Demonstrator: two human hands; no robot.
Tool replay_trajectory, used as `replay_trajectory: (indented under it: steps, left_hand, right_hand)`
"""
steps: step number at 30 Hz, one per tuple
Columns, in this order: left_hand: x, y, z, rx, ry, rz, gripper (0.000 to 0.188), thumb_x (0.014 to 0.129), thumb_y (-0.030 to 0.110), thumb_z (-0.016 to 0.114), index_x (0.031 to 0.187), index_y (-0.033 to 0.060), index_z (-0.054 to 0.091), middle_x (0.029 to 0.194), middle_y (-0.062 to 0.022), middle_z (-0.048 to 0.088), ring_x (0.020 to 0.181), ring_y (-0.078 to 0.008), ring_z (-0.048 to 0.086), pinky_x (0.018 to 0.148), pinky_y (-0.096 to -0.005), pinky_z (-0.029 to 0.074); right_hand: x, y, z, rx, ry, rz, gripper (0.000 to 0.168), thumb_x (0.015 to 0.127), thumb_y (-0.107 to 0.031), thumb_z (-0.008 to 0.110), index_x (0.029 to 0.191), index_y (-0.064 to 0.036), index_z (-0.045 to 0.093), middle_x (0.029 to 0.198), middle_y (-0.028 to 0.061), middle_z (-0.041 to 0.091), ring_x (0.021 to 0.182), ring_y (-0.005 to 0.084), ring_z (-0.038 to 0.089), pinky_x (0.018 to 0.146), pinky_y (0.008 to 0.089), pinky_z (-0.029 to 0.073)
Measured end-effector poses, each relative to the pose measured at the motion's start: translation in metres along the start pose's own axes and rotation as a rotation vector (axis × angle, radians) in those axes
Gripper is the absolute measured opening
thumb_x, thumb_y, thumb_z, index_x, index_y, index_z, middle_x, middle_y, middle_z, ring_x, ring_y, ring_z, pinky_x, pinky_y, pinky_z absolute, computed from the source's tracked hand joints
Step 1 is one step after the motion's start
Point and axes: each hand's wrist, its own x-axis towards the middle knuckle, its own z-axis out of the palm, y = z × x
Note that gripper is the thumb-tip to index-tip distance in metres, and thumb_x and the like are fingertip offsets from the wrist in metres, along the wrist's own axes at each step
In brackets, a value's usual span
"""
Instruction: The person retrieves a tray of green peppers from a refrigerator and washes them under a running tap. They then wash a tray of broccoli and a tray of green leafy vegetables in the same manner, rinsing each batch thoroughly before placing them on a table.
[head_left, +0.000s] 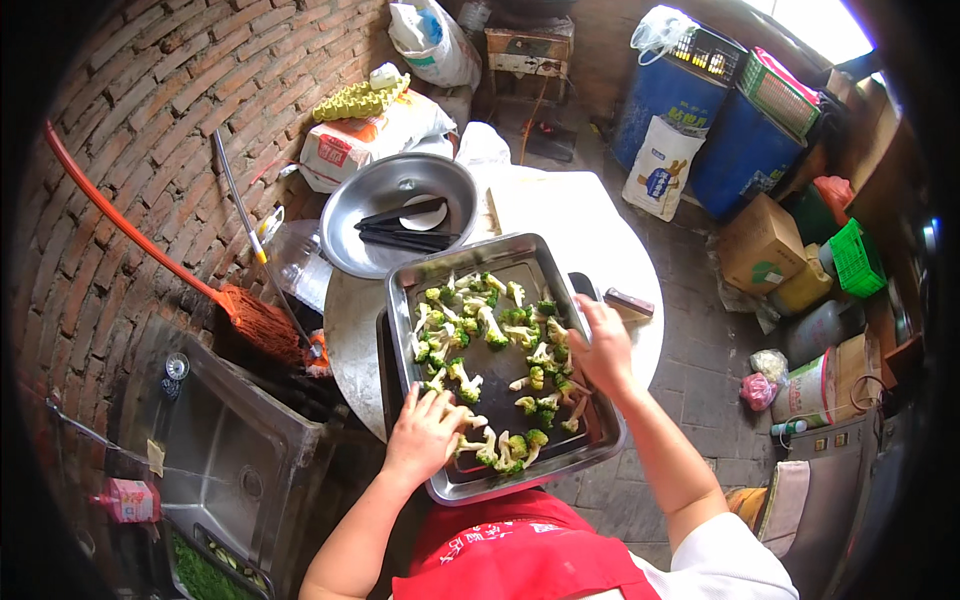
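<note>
A rectangular stainless steel tray (499, 367) lies before me on the round table (352, 337), its near edge close to my red apron (517, 547). Cut broccoli florets (487, 319) are spread inside, mostly around its sides, leaving bare metal near the middle. My left hand (429, 431) reaches over the left rim, its fingers on or just above florets; whether one is pinched is hidden. At the right rim is my right hand (604, 341), thumb towards the florets and fingers stretched forward; its grip on the rim is unclear. Beyond its fingertips lies a knife handle (628, 301).
A steel basin (352, 195) holding dark-handled utensils stands behind the tray, left of a white board (551, 199). A sink (225, 450) is at the lower left. An orange broom (255, 315) leans on the brick wall. Blue barrels (645, 97) and boxes (761, 240) line the right.
</note>
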Motion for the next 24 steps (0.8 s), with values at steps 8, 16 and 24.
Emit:
replay_trajectory:
  steps: [8, 16, 24]
  left_hand:
    - [0.064, -0.014, 0.003, -0.166, 0.204, -0.006, 0.034, 0.073, 0.02, 0.054, 0.106, 0.0137, 0.052, 0.114, -0.0108, 0.047, 0.109, -0.0266, 0.041, 0.098, -0.0441, 0.024]
    - [0.101, -0.037, 0.029, -0.051, -0.01, 0.039, 0.047, 0.076, 0.032, 0.053, 0.118, 0.0143, 0.043, 0.127, -0.0057, 0.037, 0.119, -0.0269, 0.031, 0.1, -0.0462, 0.019]
    - [0.11, -0.049, 0.025, -0.156, 0.153, -0.055, 0.044, 0.074, 0.03, 0.054, 0.115, 0.0151, 0.046, 0.123, -0.0129, 0.039, 0.115, -0.0291, 0.035, 0.097, -0.0427, 0.024]
  right_hand:
    - [0.015, -0.029, 0.072, -0.03, -0.224, -0.146, 0.02, 0.067, -0.013, 0.058, 0.087, -0.01, 0.052, 0.08, 0.0108, 0.053, 0.08, 0.0272, 0.052, 0.07, 0.0362, 0.041]
    - [0.019, -0.035, 0.054, 0.067, -0.057, -0.188, 0.007, 0.063, -0.01, 0.059, 0.068, -0.009, 0.054, 0.068, 0.0085, 0.05, 0.07, 0.0273, 0.05, 0.064, 0.0358, 0.04]
    - [0.081, 0.005, 0.088, -0.089, -0.114, 0.09, 0.016, 0.072, -0.01, 0.052, 0.087, -0.006, 0.053, 0.08, 0.0139, 0.054, 0.078, 0.0318, 0.053, 0.069, 0.0403, 0.042]
